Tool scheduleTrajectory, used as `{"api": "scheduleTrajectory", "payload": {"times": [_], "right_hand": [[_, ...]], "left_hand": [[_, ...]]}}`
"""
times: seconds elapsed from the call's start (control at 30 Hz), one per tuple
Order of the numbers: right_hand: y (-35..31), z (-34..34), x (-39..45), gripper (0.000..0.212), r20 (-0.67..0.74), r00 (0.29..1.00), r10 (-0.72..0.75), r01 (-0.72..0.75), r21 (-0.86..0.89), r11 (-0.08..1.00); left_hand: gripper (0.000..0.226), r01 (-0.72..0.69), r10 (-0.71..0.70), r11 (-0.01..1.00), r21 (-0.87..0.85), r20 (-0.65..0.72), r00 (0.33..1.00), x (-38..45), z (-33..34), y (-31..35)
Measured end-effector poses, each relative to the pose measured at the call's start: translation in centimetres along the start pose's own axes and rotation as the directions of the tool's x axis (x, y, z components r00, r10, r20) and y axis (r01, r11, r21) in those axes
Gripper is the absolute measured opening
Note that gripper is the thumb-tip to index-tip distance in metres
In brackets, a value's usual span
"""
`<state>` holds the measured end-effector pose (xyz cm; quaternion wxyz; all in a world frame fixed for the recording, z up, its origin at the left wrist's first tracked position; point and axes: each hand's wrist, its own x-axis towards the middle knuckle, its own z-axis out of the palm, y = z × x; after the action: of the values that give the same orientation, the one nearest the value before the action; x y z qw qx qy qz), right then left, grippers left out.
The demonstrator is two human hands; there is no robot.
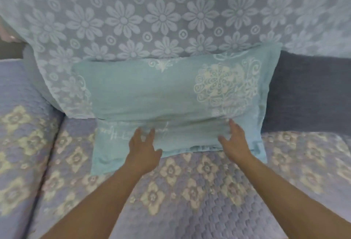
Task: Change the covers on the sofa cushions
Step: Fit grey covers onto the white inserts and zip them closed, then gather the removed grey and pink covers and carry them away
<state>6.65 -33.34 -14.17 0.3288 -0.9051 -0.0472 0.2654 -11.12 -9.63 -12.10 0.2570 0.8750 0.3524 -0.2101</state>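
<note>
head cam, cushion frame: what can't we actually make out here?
- Head view: the cushion opening or closure does not show on the side that faces the camera.
- Left hand and right hand lie on its lower edge; the palms are hidden by the hands' own backs.
- Pale lettering on the cover: too blurred to read.
- Dark cushion: its left edge is covered by the teal one.
- Pink object: cut off by the left edge.

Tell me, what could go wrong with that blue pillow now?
The teal cushion leans against the flowered sofa back, its lower flap spread on the quilted seat. Both hands, left hand and right hand, rest open on it, so it might slump forward. The lower cover looks wrinkled and could stay bunched.
</note>
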Motion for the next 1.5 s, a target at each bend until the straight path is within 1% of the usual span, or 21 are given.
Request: {"api": "scheduleTrajectory", "payload": {"times": [0.03, 0.1, 0.17, 0.23, 0.37, 0.4, 0.43, 0.47, 0.57, 0.6, 0.67, 0.73, 0.8, 0.87, 0.93, 0.97, 1.07, 1.17, 1.27, 1.37, 1.5], "right_hand": [[0.8, 0.8, -2.0, 0.077, 0.115, 0.992, 0.041, -0.036, -0.038, 0.999], [1.2, 0.6, -5.8, 0.077, 0.282, 0.952, 0.121, -0.116, -0.032, 0.993], [0.8, -1.9, -8.8, 0.071, 0.330, 0.931, 0.154, -0.179, 0.045, 0.983], [-0.2, -5.0, -10.9, 0.062, 0.323, 0.928, 0.185, -0.230, 0.106, 0.967], [-0.9, -12.5, -15.4, 0.049, 0.196, 0.947, 0.255, -0.297, 0.233, 0.926], [-0.8, -13.9, -16.5, 0.045, 0.170, 0.950, 0.263, -0.302, 0.272, 0.914], [0.1, -15.6, -18.2, 0.040, 0.148, 0.946, 0.287, -0.320, 0.310, 0.895], [0.6, -16.8, -19.6, 0.034, 0.144, 0.945, 0.294, -0.326, 0.345, 0.880], [3.6, -19.7, -25.2, 0.012, 0.121, 0.931, 0.346, -0.353, 0.545, 0.760], [5.5, -20.8, -27.9, 0.008, 0.112, 0.918, 0.380, -0.366, 0.607, 0.705], [9.4, -22.6, -32.5, 0.009, 0.110, 0.897, 0.429, -0.387, 0.664, 0.639], [13.7, -24.7, -36.2, 0.014, 0.045, 0.874, 0.484, -0.379, 0.685, 0.622], [18.4, -27.9, -39.3, 0.016, -0.095, 0.806, 0.585, -0.333, 0.744, 0.580], [22.8, -31.1, -41.9, 0.017, -0.189, 0.695, 0.693, -0.234, 0.852, 0.468], [27.2, -34.0, -43.9, 0.017, -0.220, 0.601, 0.768, -0.185, 0.897, 0.401], [29.2, -35.0, -44.5, 0.019, -0.217, 0.571, 0.792, -0.192, 0.902, 0.386], [34.6, -38.1, -45.0, 0.024, -0.189, 0.542, 0.819, -0.235, 0.901, 0.364], [39.7, -41.0, -43.8, 0.021, -0.163, 0.533, 0.830, -0.285, 0.889, 0.358], [42.7, -43.4, -41.7, 0.015, -0.136, 0.569, 0.811, -0.309, 0.879, 0.364], [46.0, -45.5, -38.2, 0.012, -0.113, 0.568, 0.815, -0.337, 0.872, 0.356], [51.7, -46.0, -31.6, 0.012, -0.103, 0.562, 0.820, -0.333, 0.880, 0.339]], "left_hand": [[0.080, 0.012, -0.014, 1.000, 0.022, 0.093, 0.996, -1.4, 1.6, 0.5], [0.080, 0.053, -0.057, 0.998, 0.026, 0.156, 0.986, -3.9, 2.7, 1.2], [0.075, 0.084, -0.074, 0.995, -0.050, 0.177, 0.981, -6.2, 1.2, 2.8], [0.062, 0.082, -0.061, 0.988, -0.130, 0.157, 0.986, -8.0, -1.1, 4.8], [0.031, 0.057, -0.010, 0.950, -0.307, 0.154, 0.988, -12.9, -4.8, 11.3], [0.021, 0.047, 0.011, 0.940, -0.338, 0.167, 0.986, -14.2, -5.1, 13.1], [0.012, 0.012, 0.062, 0.931, -0.364, 0.191, 0.980, -15.6, -4.7, 15.3], [0.012, -0.020, 0.109, 0.923, -0.385, 0.210, 0.972, -16.9, -4.3, 17.3], [0.019, -0.150, 0.275, 0.923, -0.355, 0.333, 0.902, -20.1, -1.6, 24.4], [0.019, -0.215, 0.334, 0.921, -0.324, 0.378, 0.864, -21.9, -0.2, 27.3], [0.020, -0.326, 0.424, 0.902, -0.284, 0.437, 0.793, -25.3, 1.9, 32.3], [0.018, -0.393, 0.501, 0.865, -0.312, 0.481, 0.720, -28.8, 3.6, 36.4], [0.016, -0.428, 0.558, 0.830, -0.358, 0.525, 0.642, -32.5, 5.4, 40.3], [0.013, -0.468, 0.578, 0.812, -0.347, 0.582, 0.572, -35.3, 7.6, 43.6], [0.014, -0.527, 0.585, 0.793, -0.305, 0.622, 0.520, -36.9, 10.0, 46.7], [0.016, -0.549, 0.585, 0.786, -0.285, 0.631, 0.510, -37.5, 11.2, 48.1], [0.016, -0.565, 0.603, 0.772, -0.290, 0.614, 0.509, -38.4, 15.1, 52.9], [0.017, -0.488, 0.577, 0.810, -0.324, 0.584, 0.571, -38.8, 19.0, 57.7], [0.018, -0.397, 0.537, 0.844, -0.362, 0.570, 0.622, -38.4, 21.4, 60.9], [0.019, -0.345, 0.482, 0.876, -0.337, 0.581, 0.656, -36.7, 24.3, 63.5], [0.019, -0.316, 0.417, 0.908, -0.274, 0.640, 0.646, -31.9, 30.8, 67.3]]}}
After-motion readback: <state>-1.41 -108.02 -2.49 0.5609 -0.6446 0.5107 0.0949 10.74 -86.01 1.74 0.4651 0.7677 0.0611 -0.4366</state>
